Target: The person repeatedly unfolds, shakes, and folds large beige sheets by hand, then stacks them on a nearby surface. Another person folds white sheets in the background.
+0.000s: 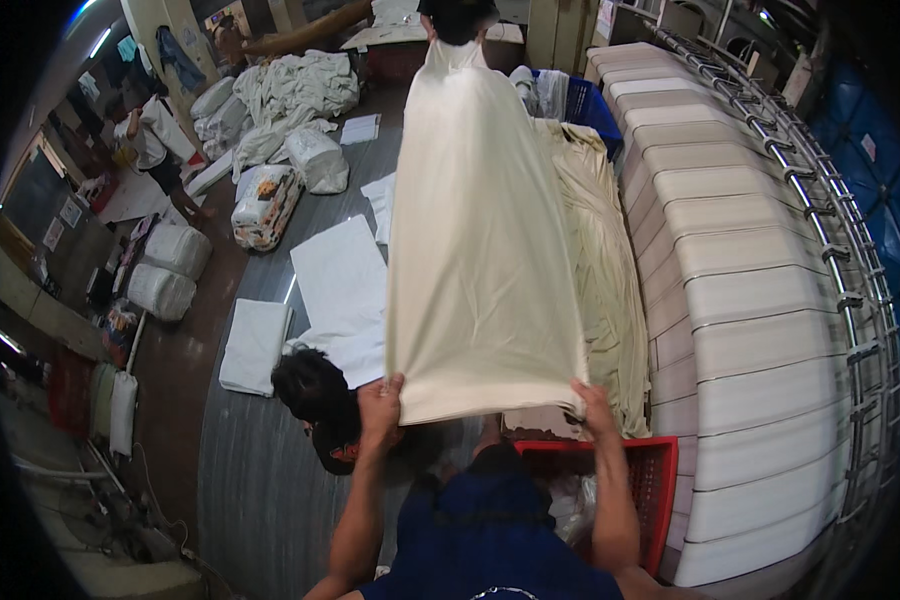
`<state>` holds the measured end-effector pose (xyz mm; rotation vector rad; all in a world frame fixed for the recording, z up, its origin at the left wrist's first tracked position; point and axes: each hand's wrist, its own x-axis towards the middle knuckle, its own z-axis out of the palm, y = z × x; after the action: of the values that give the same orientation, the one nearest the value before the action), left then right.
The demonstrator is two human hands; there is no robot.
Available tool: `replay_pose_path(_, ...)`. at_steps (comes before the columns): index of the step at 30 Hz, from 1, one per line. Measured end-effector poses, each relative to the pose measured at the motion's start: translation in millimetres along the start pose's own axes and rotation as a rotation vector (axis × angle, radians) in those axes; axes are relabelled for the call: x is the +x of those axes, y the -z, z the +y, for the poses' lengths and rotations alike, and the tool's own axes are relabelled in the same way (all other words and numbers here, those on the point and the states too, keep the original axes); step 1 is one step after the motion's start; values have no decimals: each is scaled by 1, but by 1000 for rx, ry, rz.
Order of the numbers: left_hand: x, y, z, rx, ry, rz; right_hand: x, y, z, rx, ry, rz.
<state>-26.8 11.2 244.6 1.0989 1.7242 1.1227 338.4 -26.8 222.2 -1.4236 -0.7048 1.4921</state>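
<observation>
A long cream cloth [480, 247] is stretched out before me, its near edge folded over. My left hand [381, 405] grips its near left corner, and my right hand [594, 409] grips the near right corner. At the far end a person in a dark top [459, 19] holds the other end with both hands. Under the cloth's right side runs a pile of loose cream fabric [604, 277]. Close to my left forearm is another person's dark-haired head [311, 382], low down near the floor.
A red plastic crate [664, 487] stands by my right forearm. Along the right runs a machine with pale padded slats [765, 360] and metal rails. Folded white cloths [255, 345], wrapped bundles [266, 206] and a heap of white fabric [300, 86] lie leftward. A blue crate [589, 105] sits at the back.
</observation>
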Motion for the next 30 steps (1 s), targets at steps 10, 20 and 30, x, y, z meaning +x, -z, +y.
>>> replay_pose_path(10,10,-18,-116,281,151,-5,28,-14,73,19,-88,101)
replay_pose_path(20,55,-19,-102,192,123,76,79,-26,74,-17,-115,95)
replay_pose_path(30,4,-7,-173,353,459,-103,49,4,150,-194,-356,216)
